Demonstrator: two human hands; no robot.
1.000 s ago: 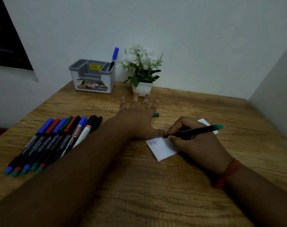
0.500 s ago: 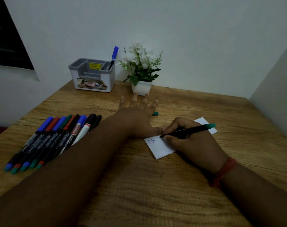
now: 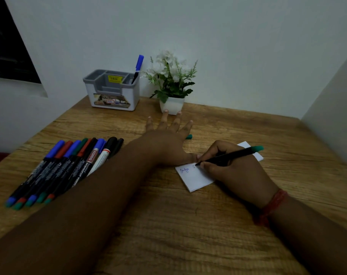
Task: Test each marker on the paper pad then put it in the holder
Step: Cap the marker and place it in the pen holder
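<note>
The left hand (image 3: pixel 166 139) is lying flat on the wooden table (image 3: pixel 168 225), palm down, with its fingers straight and spread toward the back wall; it is holding nothing, and its thumb side is pressing on the far left corner of the paper pad (image 3: pixel 196 178). The forearm is stretching diagonally from the near left corner of the view across the middle of the table. The right hand (image 3: pixel 234 171) is resting its heel over the right part of the pad, its fingers curled round a black marker (image 3: pixel 230 155) in a writing grip. The marker is tilting up to the right, green end high, with its tip touching the sheet just right of some blue handwriting and a freshly made dark stroke. A red thread band (image 3: pixel 271 207) is circling the right wrist.

The pad is sitting askew, well in from every table edge. A green cap (image 3: pixel 189 136) is lying just beside the left hand's fingers. A row of markers (image 3: pixel 65 167) is lying side by side left of the left forearm, partly hidden by it. The grey holder (image 3: pixel 112 91) is standing at the back near the wall, with one blue marker (image 3: pixel 138 67) leaning in its right compartment. A white potted plant (image 3: pixel 171 84) is standing just right of the holder, the fingertips of the left hand reaching close to its pot. Bare table is showing between the hands and the near edge, and to the right of the pad up to the side wall.
</note>
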